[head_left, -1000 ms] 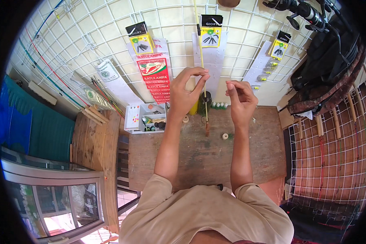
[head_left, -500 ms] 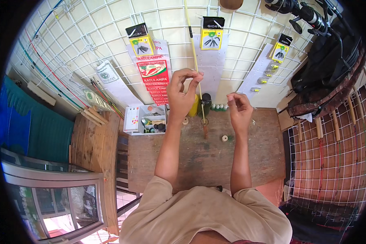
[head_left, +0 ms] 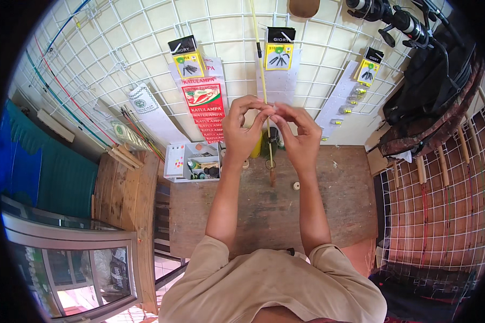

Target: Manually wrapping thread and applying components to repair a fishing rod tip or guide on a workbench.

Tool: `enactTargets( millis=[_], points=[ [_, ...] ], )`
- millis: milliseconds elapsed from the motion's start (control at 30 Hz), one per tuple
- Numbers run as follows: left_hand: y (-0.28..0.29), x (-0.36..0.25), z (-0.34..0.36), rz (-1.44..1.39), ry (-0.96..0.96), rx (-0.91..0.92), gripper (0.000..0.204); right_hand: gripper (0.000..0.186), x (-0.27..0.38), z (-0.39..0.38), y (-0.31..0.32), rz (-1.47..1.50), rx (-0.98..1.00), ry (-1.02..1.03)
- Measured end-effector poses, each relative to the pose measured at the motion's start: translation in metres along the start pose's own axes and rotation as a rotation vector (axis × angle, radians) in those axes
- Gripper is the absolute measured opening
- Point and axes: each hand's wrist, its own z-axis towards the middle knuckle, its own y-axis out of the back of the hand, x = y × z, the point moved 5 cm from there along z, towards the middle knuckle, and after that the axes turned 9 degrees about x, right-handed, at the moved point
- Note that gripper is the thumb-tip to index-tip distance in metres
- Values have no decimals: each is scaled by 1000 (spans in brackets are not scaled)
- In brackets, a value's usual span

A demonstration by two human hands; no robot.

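Observation:
A thin yellow fishing rod (head_left: 261, 70) with a black band and a short wooden handle (head_left: 272, 177) stands upright in front of me. My left hand (head_left: 244, 123) is closed in a pinch right at the rod. Close beside it, my right hand (head_left: 300, 132) pinches too, and the fingertips of both hands meet or nearly meet. Whatever lies between them is too small to make out. On the wooden table (head_left: 328, 210) below, a small pale spool (head_left: 296, 185) sits near my right forearm.
Behind the table rises a white wire grid (head_left: 328, 32) hung with tackle packets (head_left: 279, 56). A white compartment box (head_left: 184, 168) with small bottles sits at the table's back left. Bottles (head_left: 273, 141) stand behind my hands. Fishing reels (head_left: 409, 24) and a dark bag (head_left: 420, 91) hang at the right.
My right hand has moved left and up to meet the left at the rod. The left hand stays pinched there and has shifted slightly down.

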Motion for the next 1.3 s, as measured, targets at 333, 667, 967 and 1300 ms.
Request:
enactTargets(
  millis=[333, 667, 967, 1300],
  points=[
    [5, 4, 0, -16, -29, 1, 24, 7, -12, -9, 11, 19, -170, 16],
    [0, 4, -1, -67, -85, -8, 27, 19, -11, -12, 13, -286, 55, -75],
    [2, 0, -1, -30, -46, 4, 28, 53, 3, 4, -3, -33, 73, -12],
    [3, -1, -2, 31, -10, 44, 26, 24, 4, 0, 6, -120, -45, 85]
  ],
)
